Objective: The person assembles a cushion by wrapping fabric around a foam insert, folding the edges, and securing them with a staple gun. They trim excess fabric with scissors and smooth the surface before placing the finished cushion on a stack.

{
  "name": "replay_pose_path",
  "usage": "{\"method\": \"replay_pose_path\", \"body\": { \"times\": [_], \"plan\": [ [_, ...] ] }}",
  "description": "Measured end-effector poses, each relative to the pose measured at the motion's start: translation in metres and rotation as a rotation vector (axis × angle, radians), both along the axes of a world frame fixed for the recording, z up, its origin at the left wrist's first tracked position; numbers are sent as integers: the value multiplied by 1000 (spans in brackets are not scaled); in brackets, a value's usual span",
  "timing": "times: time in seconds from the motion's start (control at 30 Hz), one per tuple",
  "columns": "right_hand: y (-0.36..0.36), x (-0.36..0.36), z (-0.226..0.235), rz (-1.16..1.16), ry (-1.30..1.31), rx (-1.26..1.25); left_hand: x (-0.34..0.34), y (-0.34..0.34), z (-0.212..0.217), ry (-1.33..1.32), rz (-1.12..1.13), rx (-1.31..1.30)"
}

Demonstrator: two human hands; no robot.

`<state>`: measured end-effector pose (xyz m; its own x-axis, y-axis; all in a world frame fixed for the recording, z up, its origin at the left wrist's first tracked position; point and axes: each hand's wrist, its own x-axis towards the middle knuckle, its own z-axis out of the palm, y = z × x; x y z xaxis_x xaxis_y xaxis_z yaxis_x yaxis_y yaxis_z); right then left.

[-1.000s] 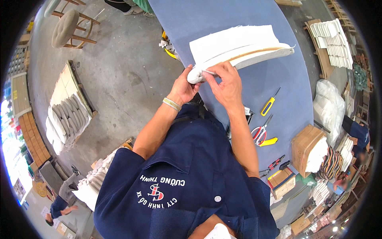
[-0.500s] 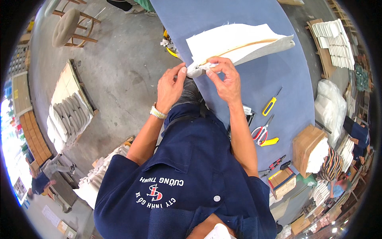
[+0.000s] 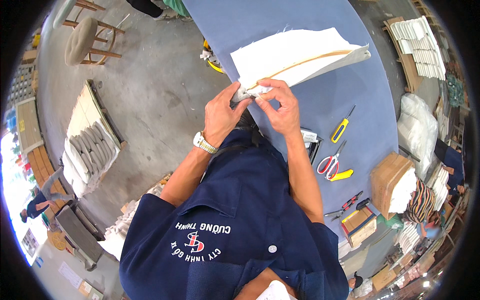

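A curved upholstered panel [image 3: 295,55] lies on the blue-grey tabletop, its narrow end at the near left edge. White fabric covers its upper face, a thin tan strip [image 3: 300,62] runs along it, and grey fabric wraps the near side. My left hand [image 3: 223,112] is closed on the grey fabric at the narrow end, thumb in front. Beside it my right hand [image 3: 280,107] pinches the white fabric at the same corner, thumb and index finger close to the strip's end. The fingertips partly hide the fold between them.
On the table [image 3: 370,125], to the right, lie a yellow-handled screwdriver [image 3: 340,131], red-and-white scissors [image 3: 329,166], a yellow cutter [image 3: 342,175] and pliers [image 3: 345,206]. A cardboard box [image 3: 390,182] stands at the right edge. Stools [image 3: 82,40] and stacked cushions [image 3: 90,150] are on the floor at left.
My left hand has come nearer and closed more around the narrow end. My right hand has shifted slightly down and left, still pinching. The panel's narrow end has turned a little.
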<state>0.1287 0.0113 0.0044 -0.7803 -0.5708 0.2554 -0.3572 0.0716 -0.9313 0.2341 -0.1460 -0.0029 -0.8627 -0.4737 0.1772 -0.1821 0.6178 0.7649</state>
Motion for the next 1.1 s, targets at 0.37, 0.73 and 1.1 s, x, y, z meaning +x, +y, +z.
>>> {"method": "replay_pose_path", "body": {
  "times": [0.37, 0.73, 1.1],
  "plan": [
    [5, 5, -5, 40, -33, 19, 5, -3, 8, -110, -84, 48],
    [-1, -3, -6, 36, 4, -14, -3, -17, 6, -48, -194, 33],
    [-9, -9, -5, -3, -29, -42, -8, -13, 8, -38, -145, 77]
  ]
}}
